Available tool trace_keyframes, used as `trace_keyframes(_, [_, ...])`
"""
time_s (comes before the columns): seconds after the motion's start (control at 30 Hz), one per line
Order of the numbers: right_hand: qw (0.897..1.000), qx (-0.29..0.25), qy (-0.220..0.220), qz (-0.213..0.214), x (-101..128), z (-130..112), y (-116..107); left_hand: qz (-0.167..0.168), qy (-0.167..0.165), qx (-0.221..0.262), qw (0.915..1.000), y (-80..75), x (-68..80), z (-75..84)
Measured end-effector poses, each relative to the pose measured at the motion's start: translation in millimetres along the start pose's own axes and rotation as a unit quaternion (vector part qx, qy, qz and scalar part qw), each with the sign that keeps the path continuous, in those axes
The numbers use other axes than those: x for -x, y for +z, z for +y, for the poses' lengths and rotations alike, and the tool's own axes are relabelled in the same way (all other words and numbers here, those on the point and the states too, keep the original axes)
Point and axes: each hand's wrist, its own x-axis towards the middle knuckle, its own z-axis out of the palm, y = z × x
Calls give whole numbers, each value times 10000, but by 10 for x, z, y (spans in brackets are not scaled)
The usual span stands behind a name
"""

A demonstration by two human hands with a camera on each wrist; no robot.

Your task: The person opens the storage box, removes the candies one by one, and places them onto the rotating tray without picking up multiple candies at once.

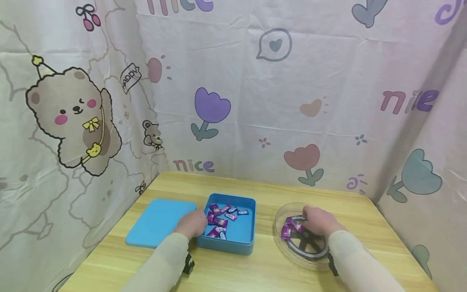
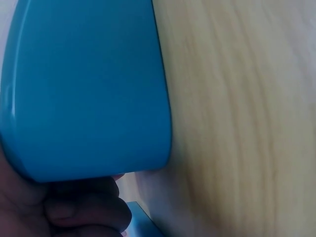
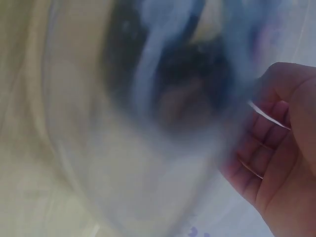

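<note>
Near the wooden table's (image 1: 255, 275) front edge, the left hand (image 1: 192, 224) gripped the blue candy box (image 1: 240, 239) by its left wall; the right hand (image 1: 321, 221), apparently open-fingered, rested inside the clear round dish (image 1: 282, 239) well to the right.

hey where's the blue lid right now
In the head view the blue lid lies flat on the wooden table, on the left, right beside the open blue box of purple candies, with the left hand between them.

A blue lid (image 1: 158, 221) lies flat on the wooden table (image 1: 255, 271), with cartoon-printed curtains (image 1: 292, 101) behind.
</note>
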Motion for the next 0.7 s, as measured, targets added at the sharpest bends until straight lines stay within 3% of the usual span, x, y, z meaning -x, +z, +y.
trace_keyframes(0.43, [9998, -48, 167, 96, -3, 4, 7, 7, 112, -3, 9999, 6, -27, 28])
trace_keyframes(0.7, [9977, 224, -365, 522, -4, -211, -72, 14, 87, 7, 10000, 2, 7, 24])
